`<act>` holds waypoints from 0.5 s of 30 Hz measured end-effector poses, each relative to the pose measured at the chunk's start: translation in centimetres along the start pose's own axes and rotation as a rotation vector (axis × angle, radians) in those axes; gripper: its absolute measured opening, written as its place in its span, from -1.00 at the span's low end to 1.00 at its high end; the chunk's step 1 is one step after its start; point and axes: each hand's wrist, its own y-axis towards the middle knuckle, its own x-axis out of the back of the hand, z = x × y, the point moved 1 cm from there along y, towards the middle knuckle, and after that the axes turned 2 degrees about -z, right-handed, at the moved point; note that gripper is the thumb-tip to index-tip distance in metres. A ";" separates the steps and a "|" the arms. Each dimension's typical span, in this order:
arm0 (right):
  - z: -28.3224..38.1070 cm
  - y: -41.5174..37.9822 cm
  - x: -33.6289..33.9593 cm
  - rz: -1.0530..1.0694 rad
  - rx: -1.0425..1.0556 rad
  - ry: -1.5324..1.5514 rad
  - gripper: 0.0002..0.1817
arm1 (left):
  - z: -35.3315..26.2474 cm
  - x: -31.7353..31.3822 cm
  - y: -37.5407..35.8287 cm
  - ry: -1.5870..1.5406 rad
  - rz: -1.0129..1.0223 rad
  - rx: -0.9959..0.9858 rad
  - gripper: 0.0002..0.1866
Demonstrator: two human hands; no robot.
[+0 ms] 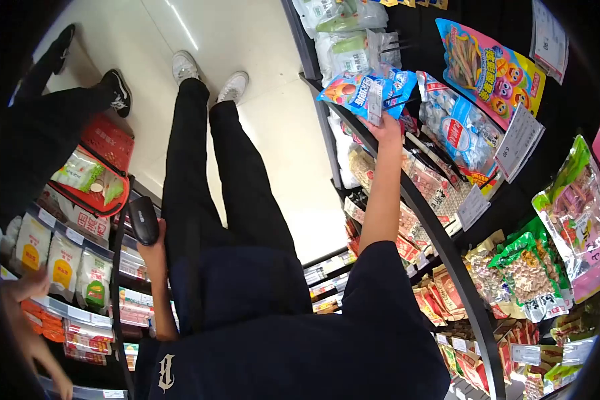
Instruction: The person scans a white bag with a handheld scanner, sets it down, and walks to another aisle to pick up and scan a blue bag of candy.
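Note:
My left hand [152, 250] is closed around a black barcode scanner [143, 221], held low beside my left leg. My right arm reaches out to the shelf on the right. There my right hand [384, 130] has its fingers closed at the lower end of a white price tag [375, 100]. Behind that tag hangs a blue snack bag [353, 92] with colourful print, close to my fingers. Some of my right fingertips are hidden. A bag of blue-and-white wrapped sweets [461, 130] hangs just right of this hand.
A dark curved shelf rail [440, 247] runs below my right arm. Packaged nuts [523, 270] and other snacks fill the right shelves. On the left, another person's hand [30, 283] is near white packets [63, 260]; a red shopping basket [107, 143] stands beside that person's legs.

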 end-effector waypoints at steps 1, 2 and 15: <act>-0.1 1.0 0.3 0.022 -0.068 0.102 -0.55 | 0.1 -0.1 0.0 -0.006 0.012 0.010 -0.72; -0.5 2.0 0.7 0.042 -0.139 0.201 -0.54 | 0.0 0.1 0.0 -0.012 0.024 0.023 -0.72; -1.2 -1.0 -2.9 -0.009 -0.307 0.494 -0.54 | -3.1 -1.2 -1.0 0.075 0.046 -0.044 -0.66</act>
